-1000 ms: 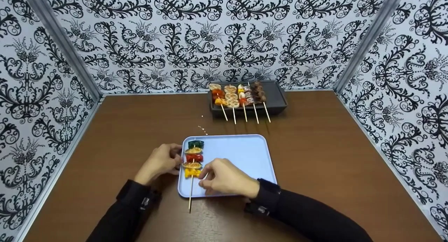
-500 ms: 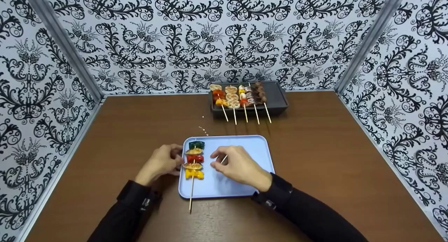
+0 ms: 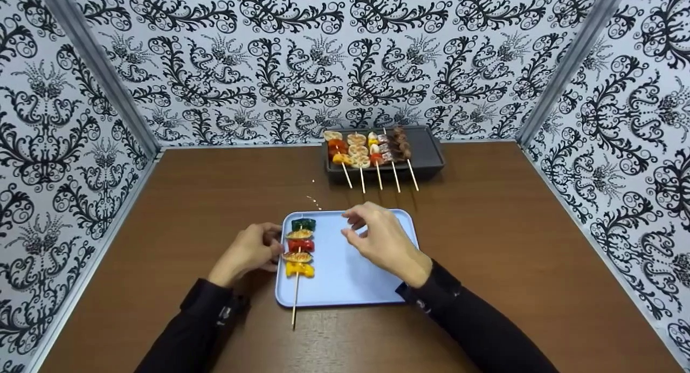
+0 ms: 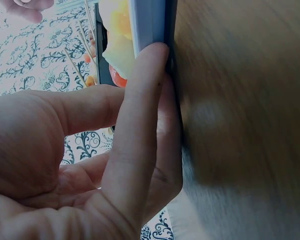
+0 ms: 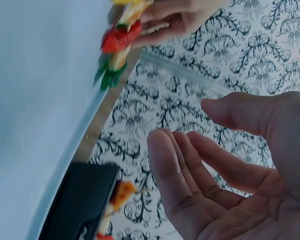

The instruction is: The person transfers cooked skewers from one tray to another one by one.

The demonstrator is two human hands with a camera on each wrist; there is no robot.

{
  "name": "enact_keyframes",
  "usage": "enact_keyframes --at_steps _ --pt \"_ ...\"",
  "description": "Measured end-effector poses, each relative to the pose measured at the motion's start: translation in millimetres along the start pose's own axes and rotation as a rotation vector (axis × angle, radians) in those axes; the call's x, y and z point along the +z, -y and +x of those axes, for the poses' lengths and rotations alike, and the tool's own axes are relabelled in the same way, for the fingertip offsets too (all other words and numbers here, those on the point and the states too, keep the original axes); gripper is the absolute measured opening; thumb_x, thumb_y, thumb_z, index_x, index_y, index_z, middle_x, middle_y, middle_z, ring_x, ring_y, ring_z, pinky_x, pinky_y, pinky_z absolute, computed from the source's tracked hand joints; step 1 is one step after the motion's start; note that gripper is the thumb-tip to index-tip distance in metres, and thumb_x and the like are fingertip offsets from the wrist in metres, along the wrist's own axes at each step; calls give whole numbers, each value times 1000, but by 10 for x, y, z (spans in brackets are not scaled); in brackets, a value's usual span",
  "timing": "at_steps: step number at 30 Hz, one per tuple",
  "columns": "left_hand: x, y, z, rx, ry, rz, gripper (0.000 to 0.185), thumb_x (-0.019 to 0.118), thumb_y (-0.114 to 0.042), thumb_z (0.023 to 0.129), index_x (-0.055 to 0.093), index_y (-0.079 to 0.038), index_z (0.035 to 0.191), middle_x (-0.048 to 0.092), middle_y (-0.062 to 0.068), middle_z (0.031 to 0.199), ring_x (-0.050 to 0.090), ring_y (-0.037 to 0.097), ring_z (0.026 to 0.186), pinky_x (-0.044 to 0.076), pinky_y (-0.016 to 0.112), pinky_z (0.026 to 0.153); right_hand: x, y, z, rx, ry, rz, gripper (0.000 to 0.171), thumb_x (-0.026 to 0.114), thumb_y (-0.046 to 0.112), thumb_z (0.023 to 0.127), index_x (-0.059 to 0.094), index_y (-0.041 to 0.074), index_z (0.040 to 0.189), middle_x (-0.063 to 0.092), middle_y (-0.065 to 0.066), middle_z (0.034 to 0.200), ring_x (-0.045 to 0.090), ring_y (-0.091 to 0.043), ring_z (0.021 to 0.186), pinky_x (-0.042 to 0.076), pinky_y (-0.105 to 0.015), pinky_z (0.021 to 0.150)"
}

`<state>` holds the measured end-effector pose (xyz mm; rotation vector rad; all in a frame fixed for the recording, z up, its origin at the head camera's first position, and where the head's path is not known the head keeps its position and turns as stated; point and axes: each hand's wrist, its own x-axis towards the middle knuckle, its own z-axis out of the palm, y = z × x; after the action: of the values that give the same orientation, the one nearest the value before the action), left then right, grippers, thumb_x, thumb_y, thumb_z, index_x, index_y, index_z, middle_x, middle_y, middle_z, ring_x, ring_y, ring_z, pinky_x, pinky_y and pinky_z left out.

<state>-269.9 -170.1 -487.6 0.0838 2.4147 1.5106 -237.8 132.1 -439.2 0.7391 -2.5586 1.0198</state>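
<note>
Left hand has fingertips on the light-blue tray's left rim, can't tell if it's a pinch. Pepper skewer lies on the tray's left side, stick poking past the near edge. Right hand hovers over the right half, thumb and fingers fairly wide apart.

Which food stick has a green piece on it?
The stick by the left edge of the blue tray; its far end carries the green piece. The five on the black grill show none.
</note>
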Motion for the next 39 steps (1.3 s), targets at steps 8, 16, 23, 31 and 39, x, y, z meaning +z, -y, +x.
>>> enact_keyframes --at_steps 8,16,23,31,39 --pt "-8 0 1 -6 -3 -2 52 66 6 94 56 2 145 66 19 103 71 27 74 68 40 63 -127 -134 76 -96 -140 -119 33 82 19 91 74 11 122 68 -4 112 67 -16 98 61 -27 83" --pt "-14 1 7 -25 -11 -2 53 68 5 94 56 1 145 65 19 103 71 28 76 68 40 63 -270 -318 156 -132 -161 -178 47 82 26 91 69 12 134 60 -9 138 56 -24 128 49 -40 112" --pt "-4 30 12 3 3 -1 50 65 5 94 57 1 143 65 19 99 71 27 75 68 40 62 -368 -565 188 -146 -206 -234 51 82 27 92 66 13 139 56 -12 147 53 -29 136 49 -47 114" --pt "-13 25 15 16 23 -1 49 65 4 95 57 1 143 65 19 98 71 26 75 67 41 62 -468 -857 218 -102 -257 -250 55 83 25 91 65 11 140 53 -15 149 50 -34 137 48 -53 113" --pt "-25 51 27 -16 13 -18 50 66 4 95 58 0 143 65 19 100 71 28 76 67 40 62 -505 -1107 244 -6 -263 -270 56 81 30 92 63 11 142 50 -14 152 47 -34 140 48 -53 113"
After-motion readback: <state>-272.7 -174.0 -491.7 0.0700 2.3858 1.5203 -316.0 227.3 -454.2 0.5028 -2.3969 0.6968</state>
